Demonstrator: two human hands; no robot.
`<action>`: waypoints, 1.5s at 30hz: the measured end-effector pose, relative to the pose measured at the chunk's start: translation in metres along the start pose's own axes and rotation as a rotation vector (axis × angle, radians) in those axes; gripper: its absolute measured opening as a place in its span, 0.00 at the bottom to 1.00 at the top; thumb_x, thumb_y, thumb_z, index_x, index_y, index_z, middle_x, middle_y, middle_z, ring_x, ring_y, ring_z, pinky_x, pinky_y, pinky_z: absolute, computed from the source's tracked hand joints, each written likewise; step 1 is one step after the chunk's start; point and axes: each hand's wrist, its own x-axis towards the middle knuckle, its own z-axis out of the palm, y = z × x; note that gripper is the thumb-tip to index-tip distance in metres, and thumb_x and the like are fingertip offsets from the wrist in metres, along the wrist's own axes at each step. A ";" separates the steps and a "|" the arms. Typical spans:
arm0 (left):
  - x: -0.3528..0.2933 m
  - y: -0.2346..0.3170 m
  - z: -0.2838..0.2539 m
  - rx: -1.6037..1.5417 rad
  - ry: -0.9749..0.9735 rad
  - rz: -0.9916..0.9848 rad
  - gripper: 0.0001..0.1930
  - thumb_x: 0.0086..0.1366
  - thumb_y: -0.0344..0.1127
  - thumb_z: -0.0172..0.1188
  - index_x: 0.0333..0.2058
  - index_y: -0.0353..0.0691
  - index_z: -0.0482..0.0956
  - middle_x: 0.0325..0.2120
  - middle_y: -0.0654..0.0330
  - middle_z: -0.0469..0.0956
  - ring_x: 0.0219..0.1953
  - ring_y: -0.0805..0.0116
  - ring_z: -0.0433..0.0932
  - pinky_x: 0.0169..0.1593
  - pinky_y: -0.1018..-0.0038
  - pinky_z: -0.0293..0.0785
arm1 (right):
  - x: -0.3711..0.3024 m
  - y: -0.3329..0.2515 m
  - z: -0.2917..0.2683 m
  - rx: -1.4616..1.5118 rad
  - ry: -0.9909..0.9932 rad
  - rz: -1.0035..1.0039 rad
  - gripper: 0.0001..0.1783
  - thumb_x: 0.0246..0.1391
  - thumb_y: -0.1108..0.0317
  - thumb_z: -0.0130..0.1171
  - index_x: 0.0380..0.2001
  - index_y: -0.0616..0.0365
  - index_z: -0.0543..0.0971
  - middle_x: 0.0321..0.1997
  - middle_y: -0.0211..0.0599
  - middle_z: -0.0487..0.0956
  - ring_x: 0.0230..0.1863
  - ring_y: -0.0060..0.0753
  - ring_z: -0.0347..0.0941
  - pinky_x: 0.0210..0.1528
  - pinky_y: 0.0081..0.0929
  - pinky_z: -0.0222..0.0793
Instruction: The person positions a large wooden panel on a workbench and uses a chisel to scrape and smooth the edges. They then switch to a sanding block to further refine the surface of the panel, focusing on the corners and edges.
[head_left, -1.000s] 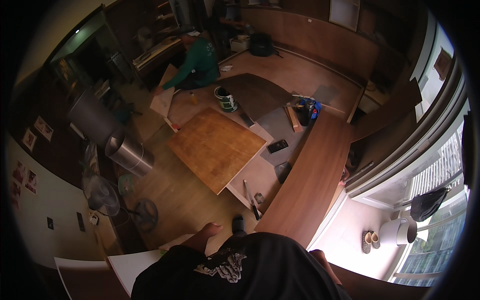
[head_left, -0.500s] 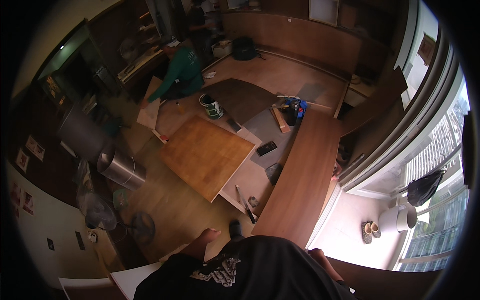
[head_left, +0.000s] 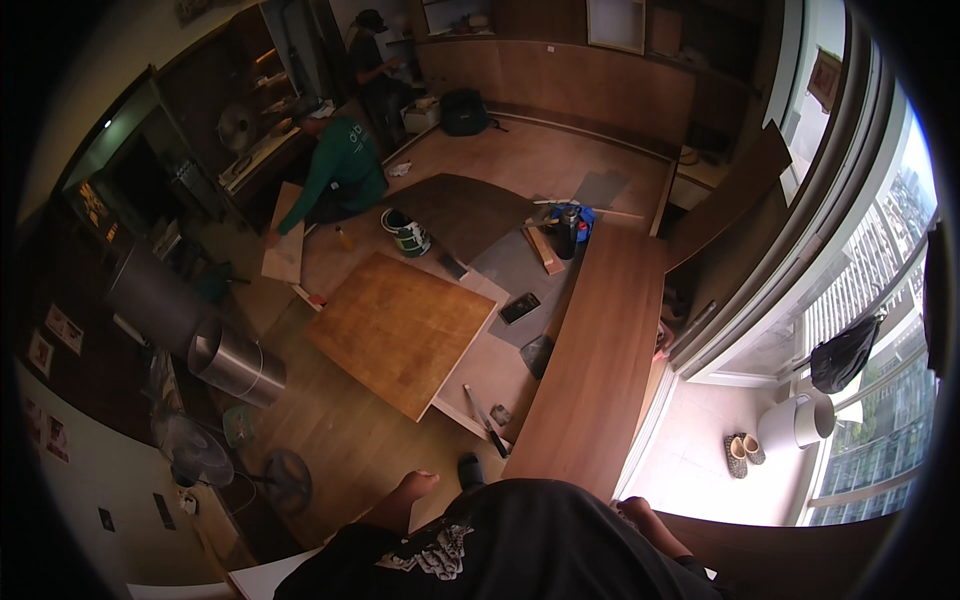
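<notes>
My left hand (head_left: 418,485) is held low beside my dark shirt, its fingers curled in, with nothing seen in them. My right hand (head_left: 631,508) shows only in part at the other side of my shirt, and its fingers are too hidden to read. Ahead of my right hand a long curved wood-veneer sheet (head_left: 590,360) stretches away over a low platform. Beyond my left hand a square varnished wooden board (head_left: 403,334) lies across the platform edge. Next to the sheet's near end is a handsaw or long blade with a dark handle (head_left: 486,420).
A co-worker in green (head_left: 345,165) crouches at far left holding a pale board (head_left: 284,235); another person (head_left: 372,60) is behind. A paint can (head_left: 405,232), phone (head_left: 520,307) and bottle (head_left: 569,232) are on the platform. Fans (head_left: 200,450) and metal rolls (head_left: 235,365) line the left; slippers (head_left: 743,453) are right.
The view has shifted slightly, so the room sits a little further left in the picture. Both my hands stay at nearly the same places beside my body.
</notes>
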 end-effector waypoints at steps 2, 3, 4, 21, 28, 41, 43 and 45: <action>0.000 0.003 0.000 0.011 0.002 0.004 0.24 0.63 0.53 0.59 0.43 0.35 0.84 0.40 0.43 0.83 0.46 0.46 0.82 0.51 0.59 0.76 | 0.013 0.011 0.000 -0.112 0.053 -0.085 0.11 0.61 0.61 0.62 0.35 0.57 0.85 0.26 0.37 0.82 0.26 0.32 0.79 0.29 0.33 0.76; -0.002 0.005 0.000 0.018 0.002 0.005 0.24 0.63 0.53 0.59 0.43 0.35 0.84 0.40 0.43 0.83 0.46 0.46 0.82 0.51 0.59 0.76 | 0.017 0.014 0.000 -0.168 0.079 -0.127 0.11 0.62 0.60 0.61 0.36 0.57 0.85 0.27 0.37 0.83 0.27 0.33 0.80 0.30 0.34 0.77; -0.003 0.008 0.001 0.010 0.003 -0.002 0.25 0.63 0.53 0.59 0.43 0.34 0.84 0.40 0.43 0.83 0.46 0.46 0.82 0.51 0.59 0.76 | 0.022 0.017 0.000 -0.152 0.078 -0.106 0.12 0.62 0.60 0.61 0.37 0.57 0.85 0.27 0.37 0.83 0.27 0.32 0.80 0.31 0.34 0.77; -0.013 -0.011 0.005 0.093 0.102 0.155 0.23 0.62 0.53 0.59 0.37 0.35 0.84 0.37 0.42 0.82 0.44 0.42 0.81 0.50 0.56 0.76 | 0.005 0.001 0.004 -0.342 -0.123 -0.174 0.14 0.68 0.59 0.45 0.41 0.54 0.77 0.35 0.41 0.79 0.32 0.45 0.75 0.35 0.46 0.70; -0.013 0.005 0.001 0.087 0.043 0.061 0.25 0.63 0.54 0.58 0.41 0.35 0.84 0.41 0.44 0.83 0.47 0.46 0.81 0.53 0.59 0.75 | 0.002 -0.003 -0.001 -0.393 -0.187 -0.217 0.15 0.68 0.58 0.42 0.45 0.55 0.74 0.46 0.45 0.79 0.45 0.50 0.76 0.44 0.57 0.70; -0.015 0.020 -0.005 0.115 0.025 0.150 0.23 0.64 0.52 0.58 0.41 0.35 0.84 0.41 0.42 0.82 0.48 0.43 0.80 0.53 0.58 0.75 | 0.069 0.039 -0.003 -0.862 -0.110 -0.361 0.20 0.69 0.53 0.41 0.49 0.52 0.77 0.53 0.41 0.78 0.57 0.44 0.73 0.55 0.42 0.69; -0.009 0.025 -0.006 0.091 0.027 0.137 0.23 0.63 0.52 0.58 0.41 0.35 0.84 0.41 0.42 0.82 0.48 0.43 0.80 0.53 0.58 0.75 | 0.051 0.031 -0.007 -0.749 -0.178 -0.290 0.18 0.68 0.55 0.40 0.48 0.51 0.74 0.52 0.42 0.77 0.56 0.46 0.72 0.53 0.47 0.68; -0.016 0.013 -0.006 0.072 0.040 0.083 0.23 0.63 0.52 0.58 0.41 0.36 0.84 0.41 0.42 0.82 0.48 0.44 0.80 0.53 0.59 0.75 | 0.011 -0.002 -0.003 -0.682 -0.273 -0.230 0.16 0.67 0.56 0.39 0.48 0.50 0.72 0.51 0.43 0.75 0.55 0.49 0.70 0.51 0.51 0.66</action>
